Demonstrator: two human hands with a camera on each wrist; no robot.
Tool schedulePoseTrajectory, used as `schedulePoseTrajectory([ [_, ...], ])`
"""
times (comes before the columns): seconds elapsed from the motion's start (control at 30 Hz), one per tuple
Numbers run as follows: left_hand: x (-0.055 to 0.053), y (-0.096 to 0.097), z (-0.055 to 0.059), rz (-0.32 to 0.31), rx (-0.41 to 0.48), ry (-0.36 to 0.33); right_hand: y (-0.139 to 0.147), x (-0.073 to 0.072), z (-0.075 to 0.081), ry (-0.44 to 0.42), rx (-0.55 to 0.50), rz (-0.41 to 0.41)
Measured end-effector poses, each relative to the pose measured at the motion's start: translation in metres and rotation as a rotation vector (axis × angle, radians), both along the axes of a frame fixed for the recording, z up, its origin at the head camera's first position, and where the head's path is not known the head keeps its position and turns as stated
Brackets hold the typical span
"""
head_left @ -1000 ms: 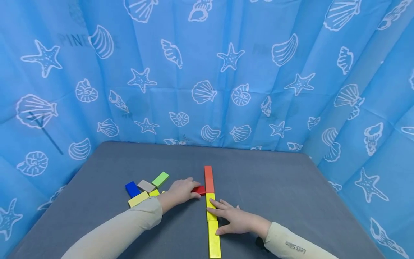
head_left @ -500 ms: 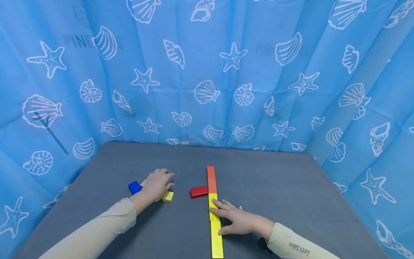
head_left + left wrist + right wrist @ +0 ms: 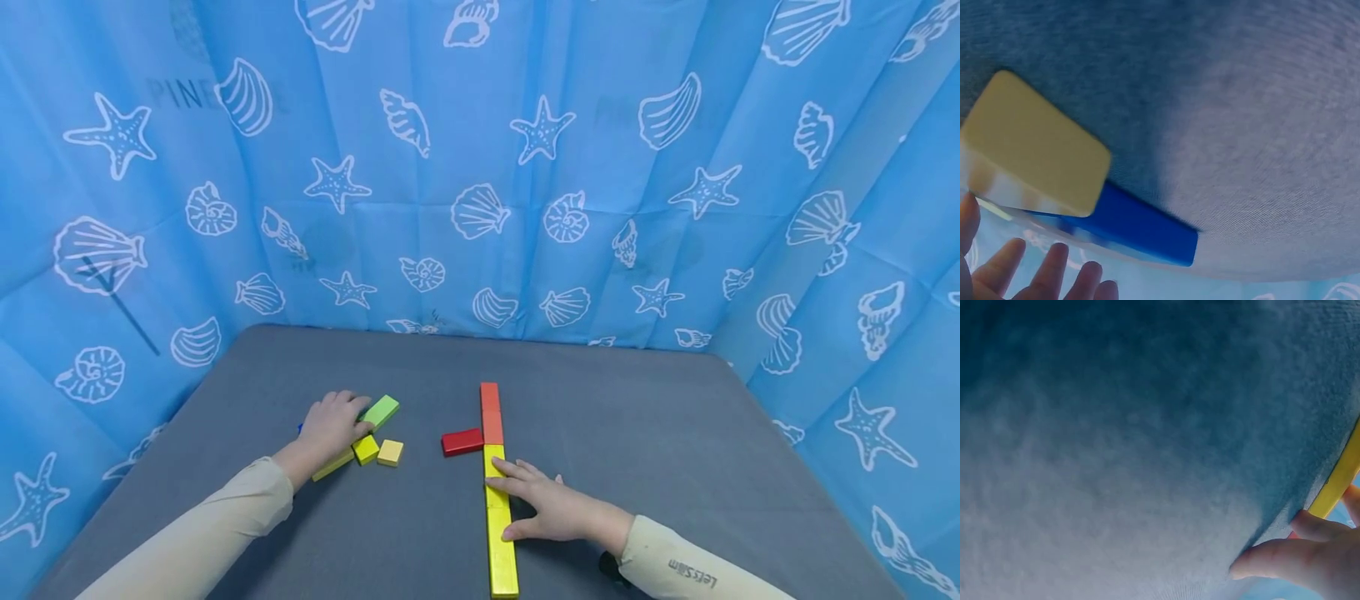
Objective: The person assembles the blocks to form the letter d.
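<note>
In the head view my left hand [image 3: 330,425] is over a loose group of blocks, covering part of it. Beside its fingertips lie a green block [image 3: 381,412] and a bright yellow block [image 3: 366,450]. The left wrist view shows its fingers extended below a pale yellow block [image 3: 1038,144] and a blue block [image 3: 1141,225], with nothing seen between them. With fingers spread, my right hand [image 3: 551,507] rests along a yellow block [image 3: 495,454] in a straight row. Two orange blocks [image 3: 490,408] form the row's far end, and a red block [image 3: 462,442] sticks out leftward from it.
A small pale yellow block [image 3: 390,452] lies right of the group. Another yellow block [image 3: 503,567] makes the row's near end. Everything lies on a grey cloth-covered table [image 3: 637,417], with a blue shell-print curtain [image 3: 480,167] behind it.
My left hand has let go of the red block, left it against the row, and moved left to the loose blocks. The right hand has stayed on the row.
</note>
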State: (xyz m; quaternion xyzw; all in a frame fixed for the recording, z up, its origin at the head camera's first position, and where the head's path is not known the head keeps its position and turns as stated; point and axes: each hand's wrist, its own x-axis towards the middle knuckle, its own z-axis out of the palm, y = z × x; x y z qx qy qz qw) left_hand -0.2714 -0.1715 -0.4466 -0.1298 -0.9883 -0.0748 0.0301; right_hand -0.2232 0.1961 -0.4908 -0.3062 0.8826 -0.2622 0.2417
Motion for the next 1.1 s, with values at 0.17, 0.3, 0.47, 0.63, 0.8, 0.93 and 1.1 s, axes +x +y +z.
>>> schedulePoseTrajectory([
  [0.17, -0.001, -0.001, -0.001, -0.014, -0.001, -0.015, -0.012, 0.019, 0.041, -0.013, 0.003, -0.002],
  [0.3, -0.001, 0.000, 0.000, -0.061, 0.017, -0.031, -0.013, 0.021, 0.045, -0.009, 0.015, -0.010],
  [0.47, -0.002, 0.000, -0.002, -0.109, 0.034, -0.066, 0.000, -0.002, -0.003, -0.014, 0.007, -0.005],
  [0.63, -0.002, 0.004, -0.002, -0.115, 0.018, -0.091, 0.010, -0.018, -0.035, 0.014, 0.019, 0.033],
  [0.8, -0.004, 0.009, -0.003, -0.114, -0.005, -0.053, 0.009, -0.019, -0.035, -0.001, 0.025, 0.030],
  [0.93, -0.004, 0.009, -0.006, -0.133, -0.018, 0.015, 0.009, -0.018, -0.035, -0.004, 0.033, 0.036],
  [1.1, 0.000, 0.007, -0.002, -0.155, 0.019, 0.102, 0.010, -0.018, -0.036, -0.002, 0.030, 0.034],
])
